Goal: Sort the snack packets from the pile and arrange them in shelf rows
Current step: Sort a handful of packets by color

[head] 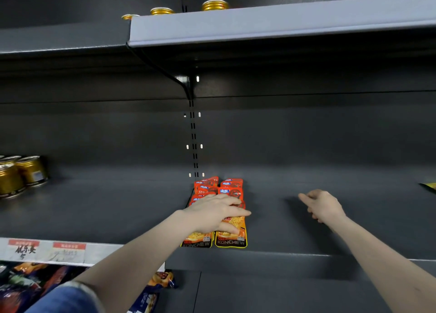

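Observation:
Two rows of orange snack packets [231, 237] lie overlapped on the dark shelf [295, 253], running from the front edge toward the back wall. My left hand [215, 212] lies flat on the front packets, fingers stretched across both rows and pressing down on them. My right hand [322, 205] hovers over bare shelf to the right of the rows, fingers loosely curled with one pointing left, holding nothing. A heap of mixed packets [28, 286] shows on the lower shelf at the bottom left.
Gold tins [21, 174] stand at the left of the same shelf. More gold tins [214, 5] sit on the upper shelf [283, 24], which overhangs. A yellow-green packet [429, 186] peeks in at the far right. Price labels [44, 251] line the left shelf edge.

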Motion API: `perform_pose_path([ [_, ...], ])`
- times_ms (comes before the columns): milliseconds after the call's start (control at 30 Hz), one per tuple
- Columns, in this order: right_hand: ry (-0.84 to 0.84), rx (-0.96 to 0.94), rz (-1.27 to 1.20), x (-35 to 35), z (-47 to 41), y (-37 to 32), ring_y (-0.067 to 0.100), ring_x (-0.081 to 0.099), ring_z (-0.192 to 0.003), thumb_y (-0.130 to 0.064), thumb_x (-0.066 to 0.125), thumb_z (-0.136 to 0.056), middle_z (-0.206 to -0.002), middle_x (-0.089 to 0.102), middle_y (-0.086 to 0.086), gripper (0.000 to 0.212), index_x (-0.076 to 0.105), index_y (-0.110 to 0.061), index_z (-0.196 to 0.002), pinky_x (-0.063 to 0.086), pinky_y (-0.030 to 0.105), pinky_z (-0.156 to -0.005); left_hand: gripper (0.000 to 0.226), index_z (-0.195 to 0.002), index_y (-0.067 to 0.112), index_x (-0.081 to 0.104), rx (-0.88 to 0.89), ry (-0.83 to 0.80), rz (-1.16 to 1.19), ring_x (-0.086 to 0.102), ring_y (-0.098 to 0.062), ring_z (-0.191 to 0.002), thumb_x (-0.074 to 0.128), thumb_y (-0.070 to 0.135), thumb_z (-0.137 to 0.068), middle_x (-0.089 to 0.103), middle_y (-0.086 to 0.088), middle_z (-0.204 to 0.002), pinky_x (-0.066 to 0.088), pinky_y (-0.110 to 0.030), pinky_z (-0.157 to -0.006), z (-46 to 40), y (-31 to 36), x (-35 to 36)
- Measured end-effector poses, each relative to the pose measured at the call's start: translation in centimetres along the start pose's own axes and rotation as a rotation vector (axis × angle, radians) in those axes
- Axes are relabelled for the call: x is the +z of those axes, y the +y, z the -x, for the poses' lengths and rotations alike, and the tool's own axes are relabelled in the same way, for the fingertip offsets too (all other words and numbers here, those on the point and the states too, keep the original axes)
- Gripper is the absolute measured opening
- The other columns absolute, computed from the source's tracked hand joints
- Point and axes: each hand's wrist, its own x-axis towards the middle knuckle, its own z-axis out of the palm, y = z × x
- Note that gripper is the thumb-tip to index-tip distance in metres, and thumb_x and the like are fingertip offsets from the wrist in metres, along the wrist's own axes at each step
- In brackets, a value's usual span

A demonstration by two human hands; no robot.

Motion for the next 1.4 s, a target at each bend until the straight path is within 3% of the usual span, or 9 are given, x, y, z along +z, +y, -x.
perform_pose_path([
  [200,0.002,-0.008,0.013,0.0,0.0,0.0,0.025,0.056,-0.06,-0.037,0.053,-0.093,-0.069,0.061,0.006,0.03,0.062,-0.011,-0.106,0.05,0.035,-0.07,0.056,-0.146,0.039,0.028,-0.004,0.009,0.035,0.017,-0.015,-0.144,0.048,0.046,-0.094,0.021,0.006,-0.157,0.017,-0.035,-0.115,0.0,-0.3,0.4],
  [333,0.018,-0.031,0.015,0.1,0.0,0.0,0.026,0.057,-0.066,-0.037,0.054,-0.092,-0.074,0.061,0.006,0.03,0.063,-0.011,-0.105,0.051,0.037,-0.072,0.058,-0.147,0.038,0.027,-0.058,0.102,0.135,0.019,-0.012,-0.143,0.049,0.048,-0.094,0.024,0.008,-0.155,0.019,-0.034,-0.116,0.2,-0.3,0.7],
  [567,0.087,-0.102,0.153,-0.6,0.9,0.2,0.031,0.06,-0.098,-0.035,0.054,-0.092,-0.105,0.067,0.009,0.025,0.065,-0.016,-0.105,0.047,0.033,-0.083,0.051,-0.141,0.027,0.042,-0.258,0.341,0.141,0.034,-0.015,-0.135,0.047,0.048,-0.095,0.043,0.006,-0.142,0.031,-0.036,-0.11,1.0,-2.0,0.6],
  [1033,0.119,-0.257,0.381,-3.2,0.7,4.0,0.03,0.056,-0.102,-0.025,0.053,-0.092,-0.105,0.061,0.009,0.017,0.067,-0.018,-0.099,0.045,0.031,-0.081,0.041,-0.128,0.023,0.053,-0.652,0.405,0.119,0.046,-0.021,-0.12,0.047,0.046,-0.094,0.053,0.0,-0.129,0.038,-0.033,-0.097,0.8,1.3,0.8],
  [1400,0.17,-0.223,0.476,-5.4,2.7,5.9,0.026,0.051,-0.105,-0.026,0.049,-0.093,-0.105,0.057,0.006,0.018,0.065,-0.019,-0.099,0.045,0.029,-0.082,0.042,-0.128,0.019,0.052,-0.648,0.393,0.098,0.042,-0.024,-0.124,0.044,0.044,-0.096,0.051,-0.004,-0.131,0.037,-0.034,-0.1,-1.2,4.3,0.0],
])
